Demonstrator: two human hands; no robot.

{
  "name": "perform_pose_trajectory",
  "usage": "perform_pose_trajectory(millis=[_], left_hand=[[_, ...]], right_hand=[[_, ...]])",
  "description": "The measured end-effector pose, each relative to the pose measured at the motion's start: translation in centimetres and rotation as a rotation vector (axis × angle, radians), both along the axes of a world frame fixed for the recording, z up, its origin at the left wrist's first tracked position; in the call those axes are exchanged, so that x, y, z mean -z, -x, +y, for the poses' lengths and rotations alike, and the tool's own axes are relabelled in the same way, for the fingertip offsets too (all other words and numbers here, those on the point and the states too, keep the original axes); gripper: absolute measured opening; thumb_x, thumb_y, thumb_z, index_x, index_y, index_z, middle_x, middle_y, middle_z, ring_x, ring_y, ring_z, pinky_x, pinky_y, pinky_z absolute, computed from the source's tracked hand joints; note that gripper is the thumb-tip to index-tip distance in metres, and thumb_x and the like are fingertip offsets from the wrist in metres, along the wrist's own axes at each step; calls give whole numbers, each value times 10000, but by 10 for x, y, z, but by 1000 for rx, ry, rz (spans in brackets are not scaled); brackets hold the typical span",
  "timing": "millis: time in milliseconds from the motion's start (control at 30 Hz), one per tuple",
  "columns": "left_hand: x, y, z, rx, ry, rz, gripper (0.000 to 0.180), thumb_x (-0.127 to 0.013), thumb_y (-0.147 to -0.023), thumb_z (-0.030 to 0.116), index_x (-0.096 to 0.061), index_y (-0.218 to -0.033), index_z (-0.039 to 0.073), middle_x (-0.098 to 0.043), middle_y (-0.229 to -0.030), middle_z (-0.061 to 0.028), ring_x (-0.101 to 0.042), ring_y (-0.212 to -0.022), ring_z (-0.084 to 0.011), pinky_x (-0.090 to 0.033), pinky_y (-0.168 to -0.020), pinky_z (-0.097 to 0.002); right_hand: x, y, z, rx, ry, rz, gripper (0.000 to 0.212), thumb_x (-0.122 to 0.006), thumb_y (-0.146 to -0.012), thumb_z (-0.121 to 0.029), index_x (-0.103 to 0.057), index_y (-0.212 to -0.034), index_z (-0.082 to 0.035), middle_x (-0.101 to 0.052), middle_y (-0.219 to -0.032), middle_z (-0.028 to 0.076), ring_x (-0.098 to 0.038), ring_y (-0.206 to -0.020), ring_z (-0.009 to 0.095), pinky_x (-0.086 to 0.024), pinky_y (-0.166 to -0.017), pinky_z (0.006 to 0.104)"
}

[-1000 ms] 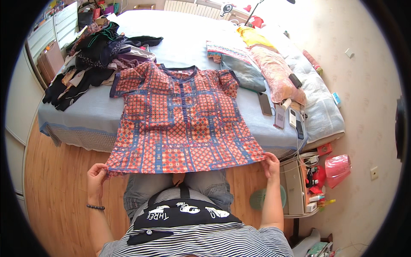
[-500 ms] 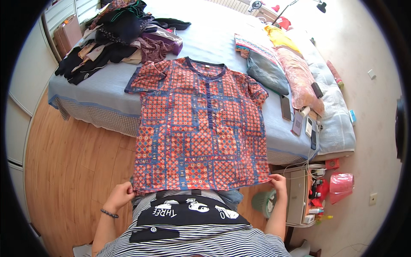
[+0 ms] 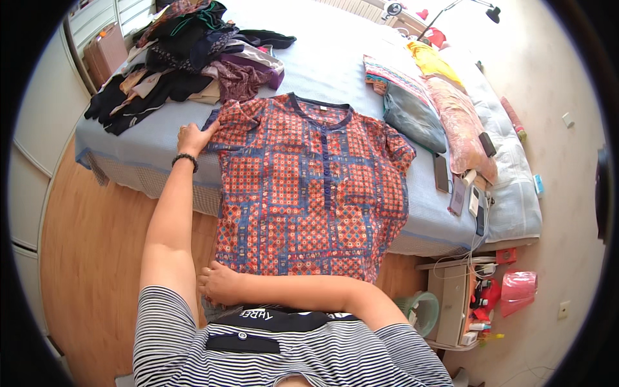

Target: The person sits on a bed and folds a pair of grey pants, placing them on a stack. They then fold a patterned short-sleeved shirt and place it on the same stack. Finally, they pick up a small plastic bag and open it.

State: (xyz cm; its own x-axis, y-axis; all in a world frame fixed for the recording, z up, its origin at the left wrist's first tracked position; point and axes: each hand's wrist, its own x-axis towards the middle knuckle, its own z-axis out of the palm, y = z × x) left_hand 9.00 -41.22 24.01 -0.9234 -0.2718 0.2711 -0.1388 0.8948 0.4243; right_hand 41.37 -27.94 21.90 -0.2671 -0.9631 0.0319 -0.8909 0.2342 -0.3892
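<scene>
A red and blue patterned short-sleeved shirt (image 3: 296,193) lies face up, its collar away from me, its upper part on the bed and its lower part hanging toward my body. My left hand (image 3: 196,138), with a dark bead bracelet at the wrist, is closed on the left sleeve's edge. Reaching across my front, my right hand (image 3: 221,284) grips the shirt's lower left hem corner. The right forearm covers part of the hem. Some fingertips of both hands are hidden.
A loose clothes pile (image 3: 187,58) sits at the far left of the bed (image 3: 322,58). Folded jeans (image 3: 412,119), a pink pillow (image 3: 451,116) and several phones (image 3: 441,173) lie to the right. A green bin (image 3: 422,313) stands beside a drawer cabinet (image 3: 448,303).
My left hand has gone from the lower left hem up to the left sleeve. My right hand has crossed from the right hem corner to the left one. The right hem hangs loose.
</scene>
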Motion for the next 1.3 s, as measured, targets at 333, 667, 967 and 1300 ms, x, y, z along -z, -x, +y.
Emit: perform_pose_trajectory(millis=[333,667,967,1300], left_hand=[[26,-12,-44,52,-1570,11,269,-618,-805,7,-579,-1069,-31,-653,-1036,-130,-657,-896,-243,-543,-796,-401],[8,3,-69,197,-1531,180,308,-550,-827,-51,-569,-1130,-2,-660,-999,-119,-670,-796,-230,-564,-675,-363],[12,23,-84,266,-1212,-89,144,-583,-818,27,-601,-959,44,-643,-797,-52,-629,-644,-165,-541,-559,-321],[-134,34,172,777,-1360,-121,61,-585,-835,33,-546,-858,-7,-572,-757,-80,-579,-622,-175,-540,-599,-341]], right_hand=[[10,-3,17,145,300,-261,278,-691,-615,-85,-647,-888,-69,-547,-956,90,-522,-978,285,-398,-812,391],[-23,-20,18,-25,315,-233,212,-671,-650,-92,-592,-842,-45,-535,-890,85,-534,-925,270,-468,-739,385],[-57,-8,54,-9,489,-333,162,-647,-666,-49,-579,-813,-38,-541,-869,105,-542,-893,301,-475,-731,394],[-88,-54,207,388,671,-292,157,-600,-716,49,-573,-841,-42,-542,-920,92,-557,-915,289,-469,-769,387]])
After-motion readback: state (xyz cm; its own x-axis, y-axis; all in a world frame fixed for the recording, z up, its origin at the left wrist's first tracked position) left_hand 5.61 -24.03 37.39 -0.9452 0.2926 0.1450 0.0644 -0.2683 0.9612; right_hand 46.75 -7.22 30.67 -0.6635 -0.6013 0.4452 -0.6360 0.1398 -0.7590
